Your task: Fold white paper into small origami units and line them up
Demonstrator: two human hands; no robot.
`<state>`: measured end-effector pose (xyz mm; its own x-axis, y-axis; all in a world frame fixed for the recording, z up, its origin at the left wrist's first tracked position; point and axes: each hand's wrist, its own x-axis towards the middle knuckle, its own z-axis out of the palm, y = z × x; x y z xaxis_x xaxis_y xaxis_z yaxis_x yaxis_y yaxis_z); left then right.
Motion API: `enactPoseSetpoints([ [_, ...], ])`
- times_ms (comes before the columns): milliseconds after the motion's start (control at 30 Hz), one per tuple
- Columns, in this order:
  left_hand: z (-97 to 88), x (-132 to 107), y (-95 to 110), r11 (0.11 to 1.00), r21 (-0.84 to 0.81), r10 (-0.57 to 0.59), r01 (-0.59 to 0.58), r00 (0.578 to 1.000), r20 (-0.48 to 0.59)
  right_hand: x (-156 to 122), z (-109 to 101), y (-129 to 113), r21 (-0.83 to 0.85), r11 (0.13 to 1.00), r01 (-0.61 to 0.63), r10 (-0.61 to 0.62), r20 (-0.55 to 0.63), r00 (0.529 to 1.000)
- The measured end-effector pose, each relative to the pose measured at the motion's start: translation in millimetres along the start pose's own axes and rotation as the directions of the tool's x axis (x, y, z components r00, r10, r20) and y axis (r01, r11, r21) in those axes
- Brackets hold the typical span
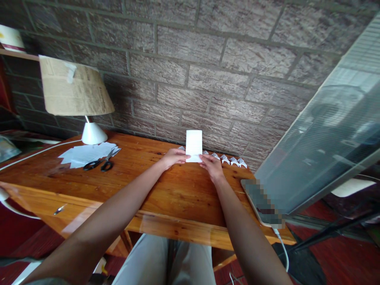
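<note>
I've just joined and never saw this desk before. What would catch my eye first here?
The left hand and right hand pinch the bottom edge of a white paper held upright at the wooden desk's far side. Small folded paper pieces line the wall right of it; at left, a paper-shaded lamp, and black scissors on loose sheets.
</note>
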<state>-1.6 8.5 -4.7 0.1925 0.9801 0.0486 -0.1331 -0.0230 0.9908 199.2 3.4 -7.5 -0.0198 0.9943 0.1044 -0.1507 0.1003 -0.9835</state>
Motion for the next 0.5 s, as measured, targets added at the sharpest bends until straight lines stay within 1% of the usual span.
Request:
enactPoseSetpoints([
  [100, 3.7, -1.4, -0.2, 1.0, 0.006, -0.021, 0.021, 1.0, -0.013, 1.4, -0.5, 0.1, 0.002, 1.0, 0.017, -0.017, -0.017, 1.0],
  [167, 6.1, -2.3, -0.7, 0.999, 0.031, -0.039, 0.039, 0.999, -0.001, 1.3, -0.3, -0.6, -0.002, 0.999, 0.032, -0.032, -0.034, 0.999],
  [267, 6.6, -2.5, -1.1, 0.997, 0.068, -0.038, 0.036, 0.999, 0.026, -0.9, 0.6, -2.9, 0.007, 0.999, 0.039, -0.039, -0.052, 0.998],
  [333, 4.5, -1.8, -1.1, 0.997, 0.073, -0.034, 0.03, 0.998, 0.05, -3.1, 1.1, -5.1, 0.025, 1.0, 0.013, -0.012, -0.038, 0.999],
  [433, 0.1, -0.9, -0.9, 0.998, 0.061, -0.032, 0.027, 0.996, 0.086, -5.6, 0.8, -8.1, 0.034, 0.998, -0.049, 0.049, 0.021, 0.999],
  [500, -1.7, -1.0, -0.5, 0.998, 0.049, -0.033, 0.028, 0.994, 0.103, -6.2, 0.1, -9.5, 0.028, 0.997, -0.065, 0.064, 0.049, 0.997],
])
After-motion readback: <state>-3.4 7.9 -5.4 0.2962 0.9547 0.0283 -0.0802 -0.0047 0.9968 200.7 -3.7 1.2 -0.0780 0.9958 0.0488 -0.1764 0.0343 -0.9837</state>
